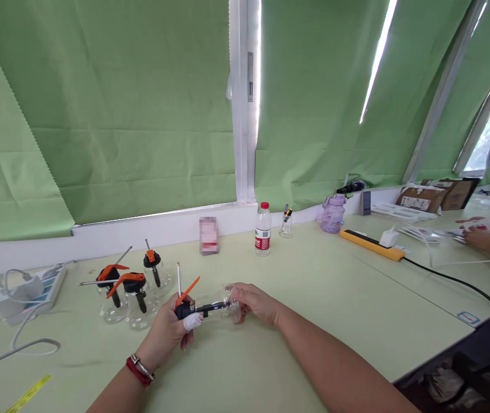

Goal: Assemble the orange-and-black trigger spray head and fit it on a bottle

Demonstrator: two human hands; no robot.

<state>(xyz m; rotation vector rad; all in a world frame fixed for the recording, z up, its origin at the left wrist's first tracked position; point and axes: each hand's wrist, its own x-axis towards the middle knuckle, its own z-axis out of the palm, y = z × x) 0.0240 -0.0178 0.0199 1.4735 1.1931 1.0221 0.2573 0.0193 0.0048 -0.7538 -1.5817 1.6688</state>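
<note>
My left hand (167, 330) grips the black cap of a small clear glass dispenser bottle (221, 307) held sideways above the table; an orange lever (188, 290) and a thin metal tube stick up from the cap. One finger of that hand wears a white bandage. My right hand (255, 301) is wrapped round the bottle's clear body. To the left stand three similar clear bottles (135, 301) with black caps and orange levers.
A water bottle with a red cap (263, 229), a pink box (208, 235), a small glass bottle (286, 223) and a purple jug (333, 213) stand near the wall. An orange power strip (371, 244) lies right, a white one (34, 289) left. Another person's hands (487, 236) work at far right.
</note>
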